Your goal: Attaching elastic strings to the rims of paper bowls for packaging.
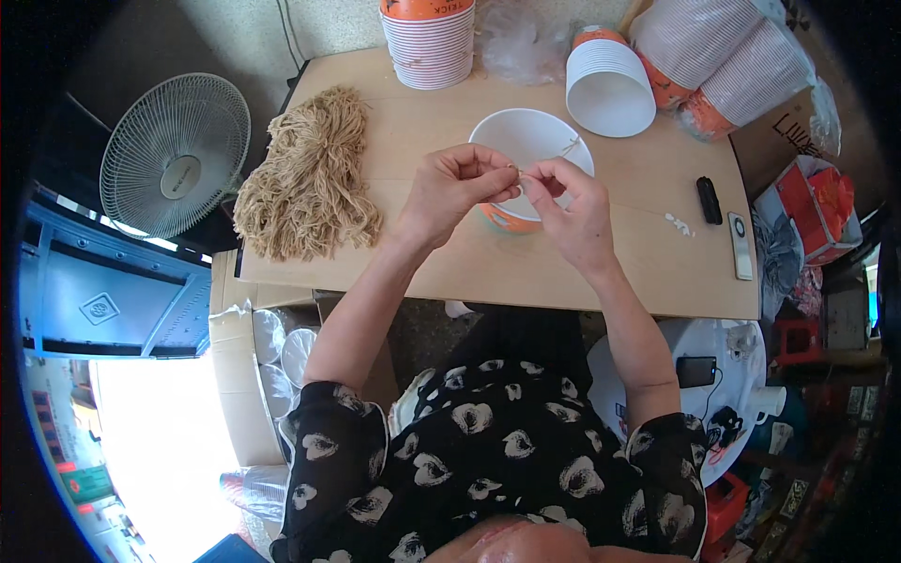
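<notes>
My left hand (458,188) and my right hand (574,208) meet fingertip to fingertip over a large paper tub (511,220), white inside and orange outside. Both hands are closed in a pinch. What lies between the fingertips is too small to make out. A thin pale strand (571,145) shows at the tub's right inner wall. On the table left of my hands lies a thick bundle of beige strings (310,178).
The wooden table (422,272) carries stacked tubs (429,47), tubs lying on their side (610,94), bagged tubs (699,47), small white pieces (679,224), a black object (709,200) and a silvery bar-shaped object (741,246). A fan (178,155) stands left; a white round stool (741,338) sits lower right.
</notes>
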Available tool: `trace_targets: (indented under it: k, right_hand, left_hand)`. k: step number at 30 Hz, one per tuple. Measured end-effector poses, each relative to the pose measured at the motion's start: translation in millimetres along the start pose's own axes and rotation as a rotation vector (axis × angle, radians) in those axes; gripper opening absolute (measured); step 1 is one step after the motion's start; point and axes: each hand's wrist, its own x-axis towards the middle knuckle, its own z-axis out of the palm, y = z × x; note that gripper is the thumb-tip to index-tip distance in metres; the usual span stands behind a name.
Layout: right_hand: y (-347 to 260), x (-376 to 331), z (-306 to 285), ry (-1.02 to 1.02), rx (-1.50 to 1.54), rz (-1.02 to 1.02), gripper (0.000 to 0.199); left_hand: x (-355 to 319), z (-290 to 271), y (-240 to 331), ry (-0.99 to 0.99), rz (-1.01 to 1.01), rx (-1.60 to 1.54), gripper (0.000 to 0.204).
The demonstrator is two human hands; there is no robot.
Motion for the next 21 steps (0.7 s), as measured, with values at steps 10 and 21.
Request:
trace_targets:
  k: [10, 21]
  right_hand:
    - [3, 11, -13, -0.15, 0.377, 0.398, 0.013]
    - [4, 8, -19, -0.155, 0.421, 0.411, 0.016]
  left_hand:
    - [-7, 8, 2, -0.013, 0.114, 0.232, 0.013]
    - [-8, 9, -5, -0.002, 0.151, 0.215, 0.015]
